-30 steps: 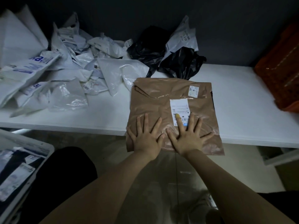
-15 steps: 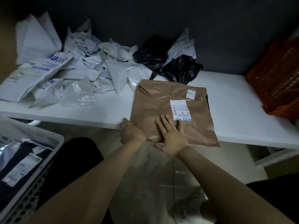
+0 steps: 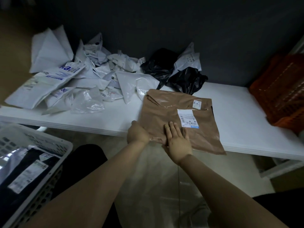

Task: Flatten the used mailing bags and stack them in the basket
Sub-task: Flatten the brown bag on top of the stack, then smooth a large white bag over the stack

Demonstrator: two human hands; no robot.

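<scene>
A flattened brown mailing bag [image 3: 166, 112] with two white labels lies at the front edge of the white table [image 3: 238, 112], its near edge hanging over. My left hand [image 3: 137, 134] grips the bag's near left corner, fingers curled under it. My right hand [image 3: 178, 139] lies flat on top of the bag near the front edge, fingers straight. A white slatted basket [image 3: 54, 145] stands low at the left, holding flat bags, one black with a white label.
Crumpled white mailing bags [image 3: 69, 84] are heaped on the table's left half. Two crumpled black bags [image 3: 172, 71] lie against the dark wall behind the brown one. An orange crate [image 3: 283, 91] sits at the table's right end.
Both hands were pressing flat on the brown bag. The left hand slid to the near left corner and curled round it; the right hand drew back toward the front edge. The view swung left.
</scene>
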